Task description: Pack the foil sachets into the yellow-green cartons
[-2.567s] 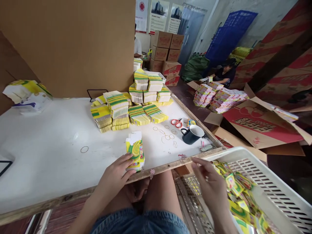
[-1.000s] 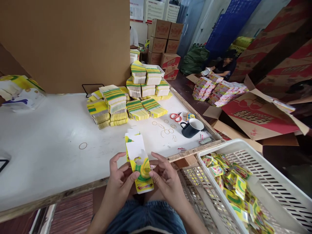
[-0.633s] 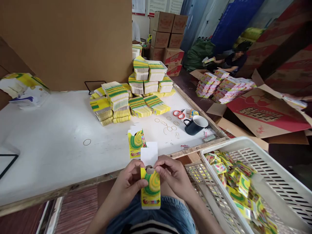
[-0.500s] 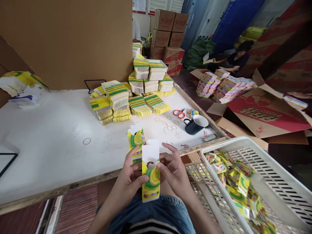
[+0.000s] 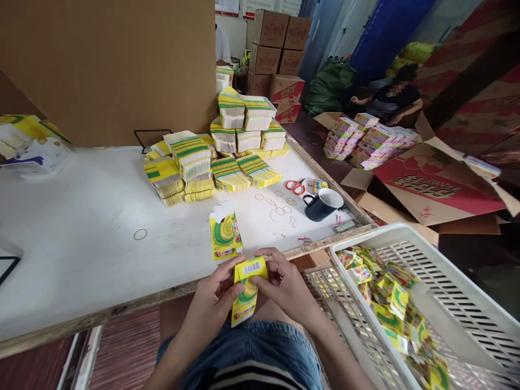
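Between my hands, above my lap, is a small yellow and green carton (image 5: 247, 297) with a barcode on its folded top flap. My left hand (image 5: 217, 298) is closed on its left side, thumb across the front. On the other side my right hand (image 5: 284, 284) grips the upper edge near the flap, thumb on the printed front. Just beyond lies an unfolded yellow carton (image 5: 225, 235) on the white table (image 5: 101, 216), its white flap pointing away. What is inside the held carton cannot be seen.
Stacks of flat cartons (image 5: 190, 157) stand at the table's back. Rubber bands (image 5: 280, 208), red scissors (image 5: 296, 187) and a dark mug (image 5: 323, 205) lie at the right. A white plastic crate (image 5: 406, 233) with yellow cartons is beside me. A co-worker (image 5: 392, 97) sits behind stacked boxes.
The carton's tall white flap has been folded over, so the barcode now faces up. Both hands have closed in around the top. The co-worker no longer holds up a carton.
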The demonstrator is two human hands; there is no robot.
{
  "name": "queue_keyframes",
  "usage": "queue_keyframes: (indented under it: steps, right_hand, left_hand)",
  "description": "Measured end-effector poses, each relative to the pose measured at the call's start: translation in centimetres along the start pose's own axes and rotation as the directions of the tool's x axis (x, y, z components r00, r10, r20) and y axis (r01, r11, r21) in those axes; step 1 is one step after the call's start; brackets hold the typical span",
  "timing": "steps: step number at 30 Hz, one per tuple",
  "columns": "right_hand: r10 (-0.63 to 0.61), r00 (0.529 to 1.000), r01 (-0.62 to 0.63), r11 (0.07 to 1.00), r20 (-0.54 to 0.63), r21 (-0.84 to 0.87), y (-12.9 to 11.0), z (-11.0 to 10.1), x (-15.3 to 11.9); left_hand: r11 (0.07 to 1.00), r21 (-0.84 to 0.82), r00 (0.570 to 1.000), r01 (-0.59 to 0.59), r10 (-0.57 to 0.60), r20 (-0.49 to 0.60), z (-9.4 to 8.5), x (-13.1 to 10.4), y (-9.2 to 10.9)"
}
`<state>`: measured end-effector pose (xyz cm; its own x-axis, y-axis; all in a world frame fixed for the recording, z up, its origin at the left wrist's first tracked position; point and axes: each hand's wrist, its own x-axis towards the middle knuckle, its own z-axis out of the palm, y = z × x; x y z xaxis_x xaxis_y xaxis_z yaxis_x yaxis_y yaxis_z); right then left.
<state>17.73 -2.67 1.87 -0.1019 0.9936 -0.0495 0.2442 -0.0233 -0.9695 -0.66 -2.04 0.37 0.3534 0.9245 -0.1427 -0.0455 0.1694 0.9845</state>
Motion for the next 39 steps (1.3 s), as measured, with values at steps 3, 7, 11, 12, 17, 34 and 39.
queue_keyframes:
  steps: [3, 7, 11, 12, 17, 34, 39]
  right_hand:
    - [0.029, 1.0, -0.029, 0.999, 0.01, -0.014, 0.2, 0.3, 0.2]
    - [0.046, 0.999, -0.047, 0.999, 0.028, 0.023, 0.5, 0.5, 0.1]
    - [-0.059, 0.997, 0.06, 0.998, 0.045, -0.02, 0.5, -0.2, 0.0]
    - [-0.111, 0.993, 0.112, 0.994, 0.035, -0.017, 0.5, -0.4, 0.0]
    - [-0.15, 0.979, 0.179, 0.958, -0.14, 0.226, 0.5, 0.1, 0.1]
    - [-0.428, 0.533, -0.097, 0.826, -0.729, -0.556, 2.0, -7.2, -3.9]
    - [0.037, 0.866, -0.033, 0.999, -0.499, 0.018, 2.0, 0.0, -0.9]
  left_hand:
    - [1.0, -0.021, 1.0, 0.007, -0.007, 0.014, 0.1, 0.0, 0.2]
    - [0.999, -0.032, 1.0, 0.0, -0.001, -0.023, 0.4, 0.2, 0.6]
    - [0.994, -0.106, 0.998, 0.01, -0.016, -0.061, 0.2, 0.3, 0.9]
    - [0.992, -0.124, 0.998, 0.016, -0.023, -0.053, 0.2, 0.3, 1.0]
    - [0.994, -0.106, 0.999, -0.024, 0.018, -0.049, 0.7, 0.4, 0.8]
    - [0.434, 0.85, 0.915, -0.3, 0.382, 0.129, -6.1, 4.3, -0.1]
    - [0.38, 0.849, 0.851, -0.368, 0.505, 0.142, -5.2, 2.9, 1.7]
